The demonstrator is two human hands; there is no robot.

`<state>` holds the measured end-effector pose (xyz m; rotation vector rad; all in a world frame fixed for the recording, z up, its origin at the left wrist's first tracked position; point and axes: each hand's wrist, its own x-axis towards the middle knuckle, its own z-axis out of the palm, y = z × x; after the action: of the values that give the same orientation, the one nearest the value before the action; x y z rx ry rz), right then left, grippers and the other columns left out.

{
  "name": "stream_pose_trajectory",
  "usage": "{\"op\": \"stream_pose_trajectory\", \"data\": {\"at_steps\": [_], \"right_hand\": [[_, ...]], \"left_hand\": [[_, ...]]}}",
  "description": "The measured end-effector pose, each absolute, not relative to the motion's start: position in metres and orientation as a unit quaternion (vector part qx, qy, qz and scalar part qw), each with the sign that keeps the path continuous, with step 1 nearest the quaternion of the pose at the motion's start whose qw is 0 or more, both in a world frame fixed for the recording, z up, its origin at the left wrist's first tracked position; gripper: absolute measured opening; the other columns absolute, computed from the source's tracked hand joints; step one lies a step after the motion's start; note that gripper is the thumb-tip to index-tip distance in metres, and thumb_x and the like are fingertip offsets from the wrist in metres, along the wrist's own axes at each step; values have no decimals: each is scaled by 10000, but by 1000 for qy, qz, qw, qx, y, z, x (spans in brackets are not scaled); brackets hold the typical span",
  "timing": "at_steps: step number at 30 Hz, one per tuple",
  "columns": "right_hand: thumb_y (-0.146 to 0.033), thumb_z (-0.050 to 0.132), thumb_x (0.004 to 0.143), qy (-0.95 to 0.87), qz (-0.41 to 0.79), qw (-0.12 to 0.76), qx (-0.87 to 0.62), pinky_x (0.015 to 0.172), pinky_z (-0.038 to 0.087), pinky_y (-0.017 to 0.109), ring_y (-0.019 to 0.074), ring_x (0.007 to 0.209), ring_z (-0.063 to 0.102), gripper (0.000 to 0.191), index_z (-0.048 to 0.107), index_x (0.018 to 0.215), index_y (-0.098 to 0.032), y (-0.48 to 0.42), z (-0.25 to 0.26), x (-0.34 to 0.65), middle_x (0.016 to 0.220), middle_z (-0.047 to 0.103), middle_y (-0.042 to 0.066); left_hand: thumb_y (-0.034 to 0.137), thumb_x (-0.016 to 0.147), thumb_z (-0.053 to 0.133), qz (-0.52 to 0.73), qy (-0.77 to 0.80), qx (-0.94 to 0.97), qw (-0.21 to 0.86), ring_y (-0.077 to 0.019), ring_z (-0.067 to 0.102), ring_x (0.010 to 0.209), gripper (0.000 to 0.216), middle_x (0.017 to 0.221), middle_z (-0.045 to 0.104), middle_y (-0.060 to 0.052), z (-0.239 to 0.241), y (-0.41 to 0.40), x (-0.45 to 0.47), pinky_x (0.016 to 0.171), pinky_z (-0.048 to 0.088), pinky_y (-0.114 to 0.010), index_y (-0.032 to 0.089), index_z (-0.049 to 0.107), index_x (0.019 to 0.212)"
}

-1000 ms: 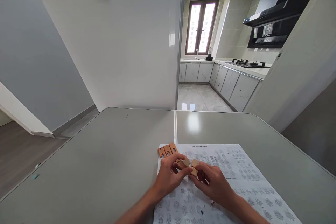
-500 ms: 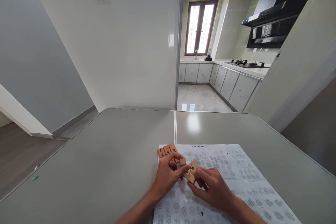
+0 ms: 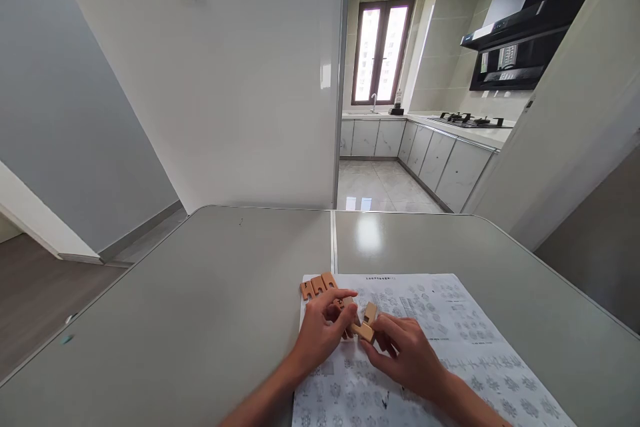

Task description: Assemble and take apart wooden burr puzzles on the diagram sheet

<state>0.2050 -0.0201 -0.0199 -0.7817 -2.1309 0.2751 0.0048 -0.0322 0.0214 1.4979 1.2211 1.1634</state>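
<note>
My left hand (image 3: 320, 330) is closed around a notched wooden puzzle piece (image 3: 348, 303), which its thumb and fingers partly cover. Close on the right, my right hand (image 3: 407, 352) pinches a lighter wooden puzzle piece (image 3: 366, 331) by its near end. Another light wooden block (image 3: 370, 312) rises just behind that pinch; whether it is joined to the held piece I cannot tell. Beyond my left hand, several orange-brown notched pieces (image 3: 318, 285) lie side by side at the paper's top left corner. Both hands are above a printed sheet (image 3: 430, 327) of puzzle diagrams.
The sheet lies on a grey table (image 3: 200, 307) with a pale seam (image 3: 334, 240) running across it. A small teal bit (image 3: 67, 339) shows near the left edge. Past the table are a wall and a kitchen doorway with a stove (image 3: 470, 121).
My left fingers have shifted and the piece in them has turned, so less of its block end shows. My right hand and its piece have moved slightly.
</note>
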Motion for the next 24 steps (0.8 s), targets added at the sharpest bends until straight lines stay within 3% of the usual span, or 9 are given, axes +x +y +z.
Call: {"op": "stream_pose_trajectory", "data": {"at_steps": [7,12,15,19,24], "right_hand": [[-256,676,911,-867,110,381,-302,584,406,238,90,478,513,73,634,865,-219,-24,-19,204,624,595,-49],[-291,653,932,-847,180,391,-313,565,429,254,104,486,506,75,635,904,-224,-25,-15,203,649,605,-37],[-354,623,959,-783,289,433,-340,505,423,245,128,522,495,145,628,904,-220,-21,-7,202,650,574,-25],[-500,570,989,-678,416,454,-401,548,449,261,143,571,522,318,615,865,-211,-14,6,205,712,604,1],[-643,510,971,-628,446,433,-468,489,367,256,134,503,401,469,585,797,-214,-6,7,209,563,438,-54]], "left_hand": [[511,906,699,486,488,603,403,-118,622,568,400,751,680,-23,23,-31,5,565,505,-225,191,764,1137],[514,935,664,492,496,587,409,-125,630,572,438,741,681,-23,18,-30,3,554,504,-224,186,730,1217],[502,969,620,483,510,602,380,-144,654,627,431,783,715,-37,14,-29,1,611,528,-248,194,708,1257],[469,988,604,442,533,660,292,-157,643,707,370,858,738,-36,11,-30,0,674,520,-264,242,708,1261],[430,1015,564,384,532,719,229,-185,673,770,309,906,759,-49,12,-33,3,775,537,-313,226,721,1185]]}}
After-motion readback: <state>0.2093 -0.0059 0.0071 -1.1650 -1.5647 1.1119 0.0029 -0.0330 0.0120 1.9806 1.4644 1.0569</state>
